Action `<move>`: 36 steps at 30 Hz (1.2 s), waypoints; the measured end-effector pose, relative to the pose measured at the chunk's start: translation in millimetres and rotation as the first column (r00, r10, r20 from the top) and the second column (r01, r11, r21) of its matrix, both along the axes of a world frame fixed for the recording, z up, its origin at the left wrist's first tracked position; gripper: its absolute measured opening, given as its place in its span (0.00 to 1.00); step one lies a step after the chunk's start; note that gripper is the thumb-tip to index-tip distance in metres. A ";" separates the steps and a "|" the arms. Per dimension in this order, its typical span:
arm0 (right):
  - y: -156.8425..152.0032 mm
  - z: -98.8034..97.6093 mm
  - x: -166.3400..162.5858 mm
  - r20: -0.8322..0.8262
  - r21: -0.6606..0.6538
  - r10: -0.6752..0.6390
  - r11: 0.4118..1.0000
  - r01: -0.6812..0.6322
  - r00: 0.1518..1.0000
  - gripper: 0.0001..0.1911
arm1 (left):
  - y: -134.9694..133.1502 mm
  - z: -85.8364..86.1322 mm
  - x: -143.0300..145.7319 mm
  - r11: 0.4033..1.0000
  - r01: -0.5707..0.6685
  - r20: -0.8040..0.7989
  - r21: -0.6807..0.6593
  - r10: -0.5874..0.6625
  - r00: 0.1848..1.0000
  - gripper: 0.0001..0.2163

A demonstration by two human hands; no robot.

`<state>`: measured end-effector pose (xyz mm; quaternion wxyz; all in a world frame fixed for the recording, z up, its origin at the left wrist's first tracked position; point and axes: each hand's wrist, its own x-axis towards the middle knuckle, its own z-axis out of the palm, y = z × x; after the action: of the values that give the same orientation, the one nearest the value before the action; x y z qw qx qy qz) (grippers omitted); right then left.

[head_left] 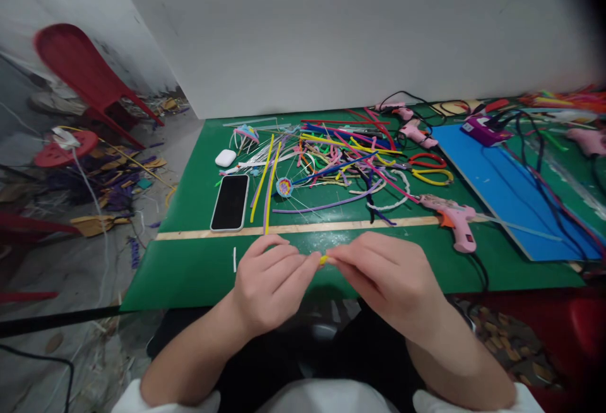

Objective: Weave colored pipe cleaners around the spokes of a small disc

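Near the table's front edge, my left hand [277,280] and my right hand [386,271] meet fingertip to fingertip. Between them shows a short bit of yellow pipe cleaner [324,260], pinched from both sides; the rest of it is hidden by my fingers. A small white strip [235,259] lies just left of my left hand. Beyond my hands, long yellow pipe cleaners [262,179] lie beside a round blue flower-like piece [285,187] with a multicoloured centre. Behind them spreads a tangle of coloured pipe cleaners [331,167].
A phone [230,203] and a white case [226,158] lie at the left. At the right are a pink glue gun [452,217] with its cord, scissors [430,176] and a blue board [497,192]. A white panel [331,34] stands along the back.
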<state>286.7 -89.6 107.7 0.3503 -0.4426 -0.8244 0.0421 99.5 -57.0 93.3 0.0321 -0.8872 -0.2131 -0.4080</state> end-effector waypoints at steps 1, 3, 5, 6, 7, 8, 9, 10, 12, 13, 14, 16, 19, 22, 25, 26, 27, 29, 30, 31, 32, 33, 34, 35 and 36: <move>-0.7 1.7 3.4 0.060 0.007 0.025 1.000 -0.025 0.998 0.06 | -0.6 1.4 -0.5 0.997 0.029 0.012 -0.071 -0.029 1.000 0.07; -4.2 7.1 9.3 0.164 0.006 0.103 0.994 -0.105 0.981 0.09 | -2.2 4.0 -2.0 0.942 0.146 0.065 -0.303 -0.133 0.989 0.04; -10.5 14.1 12.9 0.228 -0.036 0.226 0.974 -0.224 0.947 0.11 | -4.3 4.2 -3.7 0.725 0.324 0.191 -0.608 -0.263 0.946 0.05; -14.3 17.6 13.6 0.247 -0.064 0.293 0.956 -0.286 0.924 0.11 | -5.5 3.0 -4.3 0.533 0.404 0.279 -0.744 -0.302 0.911 0.06; -18.1 20.7 13.7 0.258 -0.089 0.350 0.937 -0.339 0.901 0.11 | -6.6 1.0 -4.6 0.289 0.458 0.369 -0.841 -0.313 0.875 0.07; -21.6 23.1 13.6 0.261 -0.111 0.394 0.919 -0.379 0.881 0.10 | -7.7 -1.7 -4.6 0.021 0.473 0.447 -0.881 -0.297 0.844 0.08; -24.4 24.8 13.3 0.257 -0.125 0.426 0.905 -0.407 0.867 0.09 | -8.6 -4.6 -4.2 -0.236 0.454 0.506 -0.859 -0.259 0.823 0.09; -26.3 25.7 13.1 0.246 -0.131 0.448 0.894 -0.428 0.860 0.08 | -9.1 -7.3 -3.5 -0.449 0.412 0.543 -0.793 -0.214 0.812 0.11; -26.5 25.5 13.8 0.213 -0.134 0.463 0.886 -0.444 0.860 0.07 | -8.9 -10.5 -1.7 -0.683 0.342 0.569 -0.645 -0.131 0.812 0.13; -24.9 24.6 14.6 0.197 -0.135 0.454 0.890 -0.435 0.869 0.07 | -8.1 -10.6 -0.8 -0.708 0.341 0.561 -0.619 -0.095 0.822 0.13; -22.2 23.1 15.9 0.181 -0.132 0.428 0.903 -0.410 0.885 0.08 | -6.8 -9.7 -0.1 -0.678 0.359 0.541 -0.642 -0.067 0.839 0.13; -14.6 19.1 18.9 0.145 -0.114 0.330 0.942 -0.316 0.933 0.07 | -3.6 -6.0 0.7 -0.448 0.394 0.461 -0.802 -0.047 0.886 0.12; -1.6 11.9 23.0 0.092 -0.090 0.145 0.986 -0.137 0.985 0.05 | 1.1 -2.2 0.7 0.314 0.291 0.294 -0.904 -0.037 0.955 0.09; 8.4 5.9 24.6 0.084 -0.115 0.044 0.993 -0.034 0.995 0.04 | 4.2 -5.9 0.4 0.876 0.052 0.192 -0.479 0.047 0.980 0.12; 13.6 2.7 23.4 0.112 -0.164 0.050 0.986 -0.031 0.992 0.05 | 7.7 -13.6 -0.3 0.984 -0.101 0.154 -0.146 0.123 0.980 0.18; 14.4 2.3 22.7 0.114 -0.178 0.063 0.983 -0.042 0.991 0.05 | 9.1 -15.9 -0.8 0.990 -0.112 0.148 -0.086 0.123 0.981 0.18; 15.0 2.3 22.0 0.113 -0.191 0.078 0.980 -0.055 0.990 0.06 | 10.6 -17.7 -1.4 0.994 -0.104 0.138 -0.045 0.109 0.984 0.17; 15.7 3.1 21.0 0.105 -0.216 0.108 0.973 -0.083 0.989 0.06 | 13.6 -20.5 -3.1 0.997 -0.072 0.114 0.001 0.071 0.991 0.14; 16.0 3.7 20.7 0.100 -0.228 0.119 0.969 -0.094 0.988 0.06 | 15.0 -21.5 -4.0 0.998 -0.059 0.099 0.009 0.058 0.993 0.13; 16.3 4.3 20.6 0.096 -0.241 0.126 0.965 -0.100 0.987 0.07 | 16.1 -22.3 -4.9 0.998 -0.056 0.083 0.015 0.055 0.995 0.13; 16.6 4.9 20.6 0.091 -0.256 0.131 0.961 -0.104 0.987 0.07 | 17.0 -22.8 -5.7 0.998 -0.058 0.068 0.021 0.057 0.996 0.13; 17.1 5.1 20.7 0.086 -0.272 0.134 0.957 -0.106 0.987 0.07 | 17.6 -23.1 -6.1 0.998 -0.061 0.056 0.030 0.059 0.997 0.12; 17.7 5.0 20.7 0.082 -0.288 0.137 0.952 -0.108 0.987 0.07 | 18.0 -23.0 -6.2 0.997 -0.063 0.045 0.042 0.061 0.997 0.12; 18.3 4.5 20.5 0.082 -0.303 0.138 0.947 -0.107 0.987 0.07 | 18.1 -22.6 -5.9 0.996 -0.062 0.034 0.057 0.061 0.998 0.11; 19.1 3.5 20.2 0.083 -0.313 0.137 0.944 -0.104 0.987 0.08 | 18.1 -21.8 -5.1 0.995 -0.059 0.020 0.077 0.058 0.998 0.10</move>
<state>306.9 -70.5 111.2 0.2304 -0.4421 -0.8503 0.1684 94.4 -38.9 71.5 0.0765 -0.8750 -0.2232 -0.4227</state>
